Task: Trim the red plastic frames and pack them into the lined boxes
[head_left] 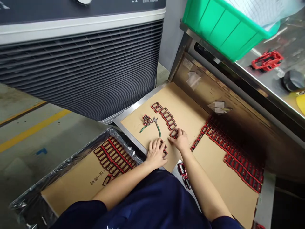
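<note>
Small red-and-black rectangular frame parts (166,115) lie in a row on a brown cardboard sheet (186,111). My right hand (179,140) rests at the near end of that row, fingertips pinched on one frame part (173,133). My left hand (156,153) lies palm down on the cardboard just left of it, fingers spread over a few more frames (165,149). Green-handled cutters (154,124) lie beyond my left hand beside a small cluster of frames (146,120).
A second cardboard sheet (221,178) on the right carries long rows of frames (238,159). A plastic-lined box (78,181) on the floor at left holds more rows. A large louvred grey machine (81,66) stands behind. A green bin (224,28) sits on the steel shelf above.
</note>
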### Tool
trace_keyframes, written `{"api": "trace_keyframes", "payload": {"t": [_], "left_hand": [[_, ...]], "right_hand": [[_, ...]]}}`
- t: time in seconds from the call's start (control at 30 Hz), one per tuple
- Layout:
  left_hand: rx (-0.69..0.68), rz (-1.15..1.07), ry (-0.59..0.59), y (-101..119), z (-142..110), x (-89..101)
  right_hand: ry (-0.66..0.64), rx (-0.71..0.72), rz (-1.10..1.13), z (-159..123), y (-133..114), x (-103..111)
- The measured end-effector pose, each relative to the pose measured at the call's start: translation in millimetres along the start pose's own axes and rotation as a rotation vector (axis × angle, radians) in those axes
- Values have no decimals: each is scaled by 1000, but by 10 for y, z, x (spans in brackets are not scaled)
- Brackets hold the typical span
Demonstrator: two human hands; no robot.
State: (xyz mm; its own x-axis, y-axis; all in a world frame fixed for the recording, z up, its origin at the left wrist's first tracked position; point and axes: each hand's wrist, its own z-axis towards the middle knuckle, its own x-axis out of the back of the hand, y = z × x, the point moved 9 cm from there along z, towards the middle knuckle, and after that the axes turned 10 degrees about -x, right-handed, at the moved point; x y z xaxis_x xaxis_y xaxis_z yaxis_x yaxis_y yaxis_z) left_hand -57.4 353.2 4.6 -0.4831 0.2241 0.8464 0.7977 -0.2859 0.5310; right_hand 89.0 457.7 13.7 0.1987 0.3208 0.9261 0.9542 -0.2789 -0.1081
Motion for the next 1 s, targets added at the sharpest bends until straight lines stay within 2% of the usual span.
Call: {"api": "trace_keyframes", "payload": {"t": [0.13,0.3,0.4,0.5,0.6,0.67,0.73,0.83,0.9,1.0], "left_hand": [[-55,-60,-9,-23,-81,35],[-69,-180,28,109,-70,76],[0,-290,133,192,-39,191],[96,-454,251,184,33,316],[211,-692,338,110,161,378],[278,-905,340,120,259,364],[310,-1144,283,245,340,332],[310,-1460,168,578,375,351],[321,-1608,139,772,337,420],[363,-1745,152,942,242,540]], "right_hand": [[-2,23,17,-5,63,7],[-5,119,32,-31,6,4],[-10,178,58,-65,30,-6],[-11,211,114,-87,114,18],[-1,235,214,-156,191,118],[7,284,296,-287,204,224],[9,372,370,-495,189,339],[28,505,451,-854,189,514],[113,580,510,-1068,229,677],[255,660,589,-1318,320,909]]}}
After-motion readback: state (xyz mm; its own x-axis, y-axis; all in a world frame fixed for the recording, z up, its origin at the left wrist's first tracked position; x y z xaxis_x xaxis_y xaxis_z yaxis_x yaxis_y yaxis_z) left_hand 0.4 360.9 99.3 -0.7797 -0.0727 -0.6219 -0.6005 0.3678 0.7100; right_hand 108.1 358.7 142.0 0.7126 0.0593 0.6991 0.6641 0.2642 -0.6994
